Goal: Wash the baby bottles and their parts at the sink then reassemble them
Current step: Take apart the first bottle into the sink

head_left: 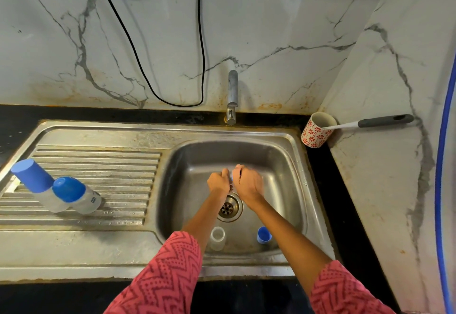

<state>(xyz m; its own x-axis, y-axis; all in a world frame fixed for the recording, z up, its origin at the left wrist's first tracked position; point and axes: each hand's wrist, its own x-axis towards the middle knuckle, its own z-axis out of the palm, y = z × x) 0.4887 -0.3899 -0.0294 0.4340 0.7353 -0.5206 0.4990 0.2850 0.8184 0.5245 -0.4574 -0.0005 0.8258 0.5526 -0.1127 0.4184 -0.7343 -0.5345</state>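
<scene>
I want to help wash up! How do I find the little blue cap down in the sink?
Look in the steel sink basin, at the near edge closest to the person. The blue cap sits just right of the right forearm. Its neighbour, the bottle body left of it, is clear, not blue.

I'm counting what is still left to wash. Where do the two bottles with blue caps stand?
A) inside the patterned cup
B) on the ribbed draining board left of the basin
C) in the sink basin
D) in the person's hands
B: both capped bottles stand side by side on the ribbed draining board, left of the basin where the hands work.
</scene>
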